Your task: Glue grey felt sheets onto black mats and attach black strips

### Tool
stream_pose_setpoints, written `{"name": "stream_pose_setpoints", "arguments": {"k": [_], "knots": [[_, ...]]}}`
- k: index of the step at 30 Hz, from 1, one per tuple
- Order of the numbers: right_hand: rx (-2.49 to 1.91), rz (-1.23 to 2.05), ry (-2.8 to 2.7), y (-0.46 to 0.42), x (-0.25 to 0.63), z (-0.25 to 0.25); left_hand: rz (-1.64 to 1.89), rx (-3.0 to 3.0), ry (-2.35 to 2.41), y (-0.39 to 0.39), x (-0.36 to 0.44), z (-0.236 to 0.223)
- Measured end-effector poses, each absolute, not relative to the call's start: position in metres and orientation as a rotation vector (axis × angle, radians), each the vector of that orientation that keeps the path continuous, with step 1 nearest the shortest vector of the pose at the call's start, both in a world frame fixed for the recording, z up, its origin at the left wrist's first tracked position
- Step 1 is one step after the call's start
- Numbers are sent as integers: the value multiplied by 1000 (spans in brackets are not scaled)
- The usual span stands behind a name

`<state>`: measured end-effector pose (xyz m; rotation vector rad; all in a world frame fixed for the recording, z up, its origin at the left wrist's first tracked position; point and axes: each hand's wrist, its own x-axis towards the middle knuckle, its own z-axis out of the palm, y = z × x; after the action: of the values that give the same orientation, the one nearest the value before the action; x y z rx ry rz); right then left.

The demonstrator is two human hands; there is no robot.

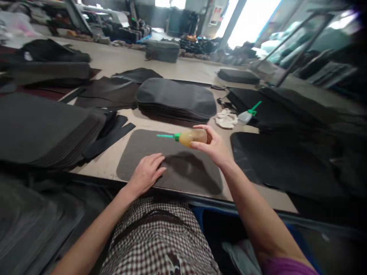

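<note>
A squeeze bottle [186, 137] of yellowish liquid, with a green cap and a long thin green nozzle, is held in my right hand [213, 147]. It lies nearly level in the air, its nozzle toward the left. Below it a dark rounded panel [189, 179] rests flat at the table's front edge. My left hand [147, 172] lies on that panel with its fingers stretched out and nothing in them. Behind the bottle stands a stack of similar dark panels [176, 97].
Large stacks of dark sheets [48, 130] fill the left side, with loose dark strips [109, 139] beside them. To the right are a crumpled white cloth [226, 119], a second bottle with a green nozzle [245, 116] and a dark sheet [275, 160]. The pale tabletop [97, 170] shows between them.
</note>
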<state>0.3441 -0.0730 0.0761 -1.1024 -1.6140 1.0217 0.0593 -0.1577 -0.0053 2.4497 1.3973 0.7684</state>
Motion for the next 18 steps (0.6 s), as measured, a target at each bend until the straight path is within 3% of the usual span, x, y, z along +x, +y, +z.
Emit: {"name": "stream_pose_setpoints", "arguments": {"k": [5, 9, 18], "knots": [[-995, 1193, -1797, -94, 256, 55, 412, 2487, 1601, -153, 65, -13], [-1022, 1025, -2007, -99, 221, 41, 175, 2365, 1673, -153, 62, -17], [-745, 890, -2218, -97, 195, 38, 295, 2405, 1704, -151, 63, -37]]}}
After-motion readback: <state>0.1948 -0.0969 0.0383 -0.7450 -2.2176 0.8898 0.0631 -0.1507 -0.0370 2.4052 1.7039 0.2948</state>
